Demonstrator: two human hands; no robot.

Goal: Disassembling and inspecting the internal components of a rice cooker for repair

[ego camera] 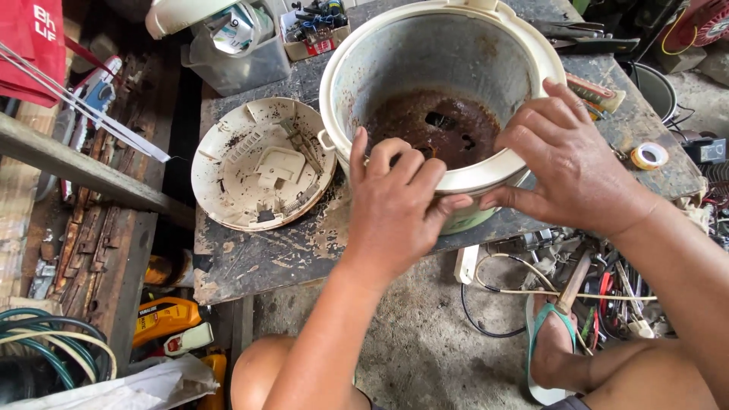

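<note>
- The worn dark workbench (258, 258) fills the middle of the room, its top scratched and patchy, its near edge chipped.
- The rice cooker body (425, 68) stands at the bench's near edge, just in front of the person. It is a round cream-rimmed shell with a dull grey metal wall inside; its floor is rusty brown and crusted, with a few dark holes showing through. A strip of pale green shows below the rim on the near side.
- The round cream base plate (262, 163) lies flat just to the left of the cooker, inside facing up, dirty with dark specks and moulded ribs.
- The right hand (566, 163) grips the cooker's rim on its right side, fingers curled over the edge and thumb outside below it.
- The left hand (395, 212) rests on the near rim, fingers bent inward over the edge; whether it pinches something small there, I cannot tell.
- A clear plastic bin (235, 64) of odds and ends sits at the bench's far left.
- A small roll of tape (650, 156) lies near the right edge.
</note>
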